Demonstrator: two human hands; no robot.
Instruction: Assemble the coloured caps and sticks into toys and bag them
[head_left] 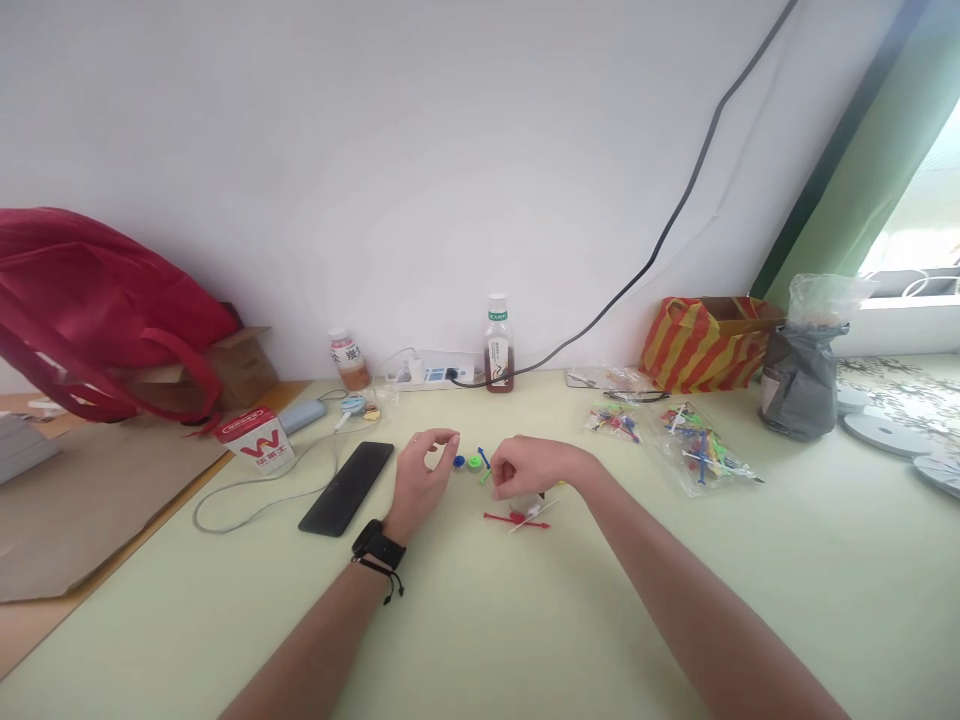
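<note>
My left hand (424, 472), with a black watch (379, 543) on its wrist, is raised over the table left of the small plastic parts. Its thumb and forefinger curl together in a pinch; anything between the tips is too small to make out. Just beyond it are a blue round piece (459, 462) and a green round piece (475, 462). My right hand (521, 467) has its fingers curled closed and pointing down, hiding what they hold, if anything. Beside it is a blue arrow (484, 458). A red arrow (517, 520) and a white stick (536, 516) cross below it.
A black phone (346, 488) and a white cable (255, 524) lie to the left, near a red-and-white box (256, 440). Behind stand a brown bottle (499, 345) and a power strip (442, 376). Plastic bags of coloured parts (701, 450) lie to the right, before a striped bag (701, 345).
</note>
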